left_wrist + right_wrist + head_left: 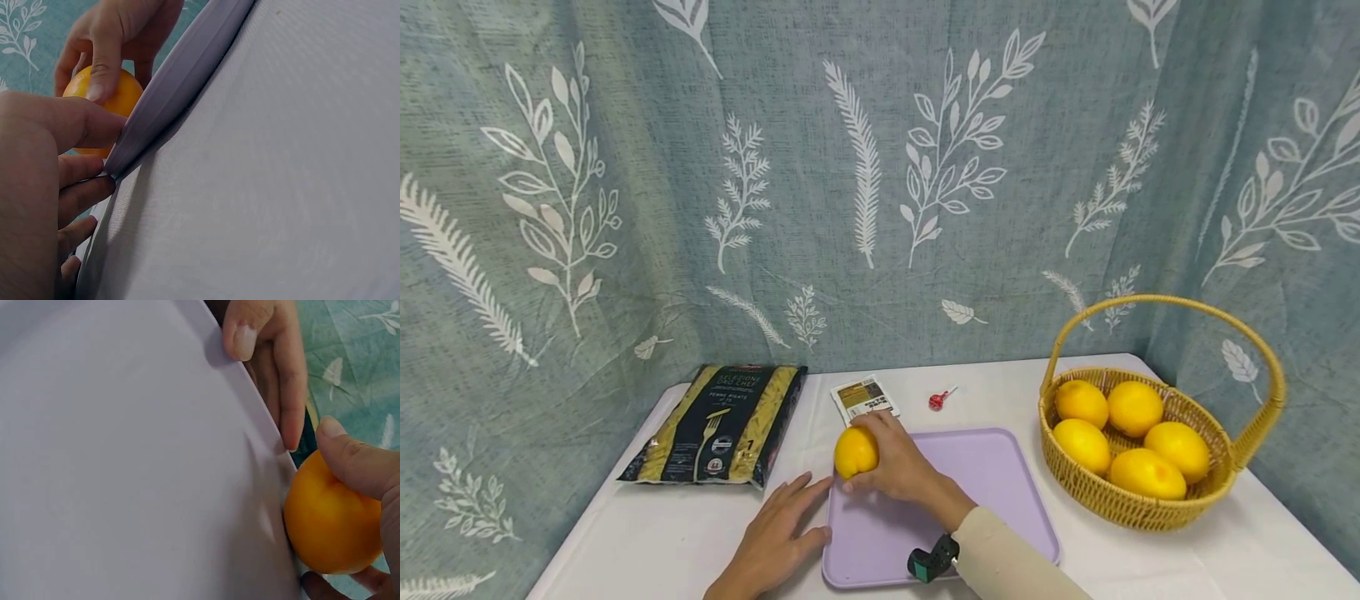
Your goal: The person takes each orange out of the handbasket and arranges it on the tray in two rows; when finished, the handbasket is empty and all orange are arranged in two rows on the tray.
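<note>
My right hand [891, 462] grips a round yellow fruit [855, 452] at the far left corner of a lilac tray [955, 467]. In the right wrist view the fruit [334, 515] shows a dimple beside the thumb and sits against the tray's rim. My left hand [778, 533] lies along the tray's left edge with its fingers mostly straight. Its thumb and fingertips touch the rim, as the left wrist view shows close up; the fruit [128, 87] and right hand [119, 31] appear beyond it.
A wicker basket [1097, 504] with several yellow fruits [1146, 473] stands at the right, its tall handle arching over. A black-and-gold pasta bag [718, 425] lies at the left. Behind the tray are a small packet [857, 396] and a red lollipop [937, 401]. A patterned curtain [880, 317] encloses the table.
</note>
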Motion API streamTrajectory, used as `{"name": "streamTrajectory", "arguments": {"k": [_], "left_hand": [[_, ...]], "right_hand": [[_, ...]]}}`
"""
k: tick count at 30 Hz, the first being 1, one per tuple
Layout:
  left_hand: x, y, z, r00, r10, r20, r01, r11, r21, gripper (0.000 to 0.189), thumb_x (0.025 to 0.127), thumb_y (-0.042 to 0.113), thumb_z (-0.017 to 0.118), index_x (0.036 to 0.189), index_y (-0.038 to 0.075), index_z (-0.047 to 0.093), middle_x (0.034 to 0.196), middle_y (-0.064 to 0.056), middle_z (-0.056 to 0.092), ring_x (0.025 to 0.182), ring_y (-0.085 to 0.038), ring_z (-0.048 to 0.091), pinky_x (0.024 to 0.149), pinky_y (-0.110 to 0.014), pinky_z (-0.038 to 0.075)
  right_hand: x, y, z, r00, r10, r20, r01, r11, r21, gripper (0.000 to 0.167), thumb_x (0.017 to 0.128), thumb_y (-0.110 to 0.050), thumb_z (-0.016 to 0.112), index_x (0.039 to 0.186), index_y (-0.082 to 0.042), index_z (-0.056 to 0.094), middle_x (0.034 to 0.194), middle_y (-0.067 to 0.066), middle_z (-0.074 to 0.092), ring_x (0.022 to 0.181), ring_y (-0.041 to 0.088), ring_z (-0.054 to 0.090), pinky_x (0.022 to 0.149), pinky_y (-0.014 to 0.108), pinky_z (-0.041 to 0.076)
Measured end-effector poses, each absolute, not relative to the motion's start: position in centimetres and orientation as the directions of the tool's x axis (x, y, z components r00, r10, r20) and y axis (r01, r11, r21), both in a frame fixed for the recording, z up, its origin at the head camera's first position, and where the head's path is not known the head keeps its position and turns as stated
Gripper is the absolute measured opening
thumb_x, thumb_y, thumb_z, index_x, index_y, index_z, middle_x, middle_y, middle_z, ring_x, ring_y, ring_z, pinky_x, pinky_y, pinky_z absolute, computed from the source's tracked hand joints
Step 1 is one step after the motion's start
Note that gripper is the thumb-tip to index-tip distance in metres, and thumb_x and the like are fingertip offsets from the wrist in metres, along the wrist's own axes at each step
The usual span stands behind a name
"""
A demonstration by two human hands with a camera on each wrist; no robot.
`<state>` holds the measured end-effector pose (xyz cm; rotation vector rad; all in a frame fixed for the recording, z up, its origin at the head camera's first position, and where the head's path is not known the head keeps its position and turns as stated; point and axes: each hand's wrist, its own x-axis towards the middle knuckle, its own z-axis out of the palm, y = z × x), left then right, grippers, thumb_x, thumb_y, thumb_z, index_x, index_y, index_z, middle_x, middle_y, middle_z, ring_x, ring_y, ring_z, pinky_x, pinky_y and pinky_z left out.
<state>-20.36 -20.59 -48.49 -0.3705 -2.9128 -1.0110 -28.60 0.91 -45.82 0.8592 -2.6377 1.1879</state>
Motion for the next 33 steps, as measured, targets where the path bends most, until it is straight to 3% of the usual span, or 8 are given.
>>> {"name": "streamTrajectory", "arguments": {"k": [15, 25, 33], "left_hand": [[-20.3, -20.6, -48.5, -0.970, 0.208, 0.123, 0.240, 0.762, 0.602, 0.062, 0.085, 0.030, 0.069, 0.145, 0.018, 0.058, 0.155, -0.017, 0.045, 0.146, -0.045, 0.035, 0.121, -0.067, 0.020], [-20.3, -20.5, -48.5, -0.975, 0.202, 0.097, 0.219, 0.765, 0.606, 0.062, 0.085, 0.030, 0.068, 0.145, 0.018, 0.057, 0.156, -0.016, 0.045, 0.147, -0.042, 0.034, 0.123, -0.065, 0.019], [-20.4, -20.4, -48.5, -0.975, 0.202, 0.093, 0.217, 0.765, 0.606, 0.062, 0.085, 0.029, 0.067, 0.145, 0.018, 0.057, 0.155, -0.015, 0.046, 0.147, -0.041, 0.035, 0.124, -0.063, 0.017]], "right_hand": [[-28.0, 1.9, -44.3, -0.824, -0.458, 0.334, -0.551, 0.510, -0.661, 0.086, 0.069, -0.033, 0.093, 0.141, -0.010, 0.052, 0.139, 0.007, 0.050, 0.127, 0.029, 0.050, 0.109, 0.052, 0.047], [-27.9, 3.4, -42.9, -0.832, -0.443, 0.334, -0.544, 0.529, -0.652, 0.081, 0.076, -0.041, 0.086, 0.144, -0.013, 0.051, 0.144, 0.007, 0.049, 0.135, 0.030, 0.047, 0.112, 0.056, 0.043], [-27.6, 5.1, -41.3, -0.832, -0.416, 0.367, -0.551, 0.552, -0.626, 0.066, 0.085, -0.031, 0.079, 0.143, -0.013, 0.052, 0.146, 0.007, 0.050, 0.137, 0.030, 0.047, 0.115, 0.056, 0.041]]}}
